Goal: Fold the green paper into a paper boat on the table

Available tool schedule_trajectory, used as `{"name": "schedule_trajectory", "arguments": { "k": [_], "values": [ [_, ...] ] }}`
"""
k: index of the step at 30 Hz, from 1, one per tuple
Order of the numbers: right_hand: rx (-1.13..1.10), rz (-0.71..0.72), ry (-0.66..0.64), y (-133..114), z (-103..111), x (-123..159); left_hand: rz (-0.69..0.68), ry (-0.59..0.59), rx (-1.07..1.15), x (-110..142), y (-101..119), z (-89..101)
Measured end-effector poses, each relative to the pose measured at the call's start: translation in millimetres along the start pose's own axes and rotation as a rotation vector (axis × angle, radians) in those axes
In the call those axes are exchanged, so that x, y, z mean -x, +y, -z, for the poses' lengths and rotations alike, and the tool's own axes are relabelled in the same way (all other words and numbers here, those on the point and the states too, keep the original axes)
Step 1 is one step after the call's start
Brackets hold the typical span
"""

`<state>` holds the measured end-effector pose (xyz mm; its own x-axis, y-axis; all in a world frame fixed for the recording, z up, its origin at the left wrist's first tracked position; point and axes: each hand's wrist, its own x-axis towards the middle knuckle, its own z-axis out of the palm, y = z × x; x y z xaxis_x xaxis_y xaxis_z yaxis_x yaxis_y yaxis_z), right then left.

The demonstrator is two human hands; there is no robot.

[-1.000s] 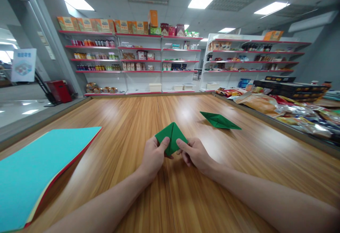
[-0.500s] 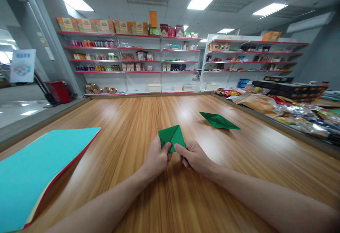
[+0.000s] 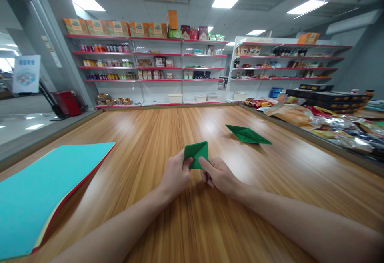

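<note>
Over wood-grained table [image 3: 144, 135]: green paper square [image 3: 197, 152], diagonally creased.

1. A hand could pass over the brown wood-grain tabletop [image 3: 141, 135] between the flat turquoise paper sheets [image 3: 54, 187] and the left hand [image 3: 176, 172].
2. A green folded-paper square [image 3: 198, 151] fills the gap to the right hand [image 3: 220, 174].
3. Ahead-right, a long green folded-paper diamond [image 3: 248, 135] obstructs; shiny multicoloured packets [image 3: 339, 129] line the right edge.

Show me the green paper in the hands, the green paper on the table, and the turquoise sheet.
Held green paper [image 3: 198, 152], head view: its folded upper face.
Lying green paper [image 3: 248, 135], head view: its folded middle.
Turquoise sheet [image 3: 49, 189], head view: its top face.
</note>
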<state>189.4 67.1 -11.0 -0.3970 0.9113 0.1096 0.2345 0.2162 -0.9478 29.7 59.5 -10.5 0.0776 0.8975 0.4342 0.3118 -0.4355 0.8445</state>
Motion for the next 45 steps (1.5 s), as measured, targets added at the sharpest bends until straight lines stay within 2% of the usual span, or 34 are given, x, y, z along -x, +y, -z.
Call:
{"name": "schedule_trajectory", "arguments": {
  "k": [6,9,15,18,21,23,25,27,30,34,38,39,41,43,45],
  "values": [
    [-0.078,-0.012,-0.012,-0.7,2.0,-0.5,0.009,-0.118,0.038,4.8,6.8,3.3],
    [-0.125,-0.039,-0.013,-2.2,2.5,-0.5,-0.036,-0.173,-0.061,4.8,9.5,6.0],
    [-0.141,-0.015,-0.04,-5.4,4.9,3.9,-0.084,-0.183,-0.276,5.7,11.0,7.2],
    [-0.114,-0.054,-0.038,-7.3,6.7,2.7,-0.098,-0.199,-0.305,11.1,18.8,7.3],
    [-0.109,-0.081,-0.013,-6.6,8.5,0.1,-0.1,-0.215,-0.267,16.6,27.0,7.5],
    [-0.132,-0.051,-0.022,-4.2,9.7,-0.6,-0.092,-0.226,-0.183,17.6,28.1,6.9],
    [-0.143,-0.005,-0.065,-1.5,10.4,0.2,-0.028,-0.216,-0.008,15.7,24.6,5.3],
    [-0.131,0.04,-0.132,-0.2,10.1,2.2,0.092,-0.223,0.179,11.9,18.2,3.2],
    [-0.029,0.109,-0.197,-1.4,8.5,5.3,0.17,-0.268,0.259,6.6,9.7,1.6],
    [0.15,0.169,-0.124,-4.7,7.5,5.6,0.059,-0.172,0.105,4.4,8.8,4.5],
    [0.14,0.165,-0.001,-6.4,7.5,3.6,-0.095,-0.2,-0.079,8.6,15.7,3.8],
    [0.095,0.162,0.016,-6.7,6.9,3.5,-0.087,-0.216,-0.053,9.8,17.7,2.0],
    [-0.019,0.154,0.073,-7.2,4.9,3.8,0.03,-0.231,0.116,11.6,21.2,-2.8],
    [-0.116,0.149,0.174,-7.9,1.9,4.2,0.198,-0.216,0.384,11.9,23.2,-7.7],
    [-0.152,0.151,0.242,-8.6,-0.6,4.1,0.294,-0.168,0.65,10.5,22.9,-10.9]
  ]
}}
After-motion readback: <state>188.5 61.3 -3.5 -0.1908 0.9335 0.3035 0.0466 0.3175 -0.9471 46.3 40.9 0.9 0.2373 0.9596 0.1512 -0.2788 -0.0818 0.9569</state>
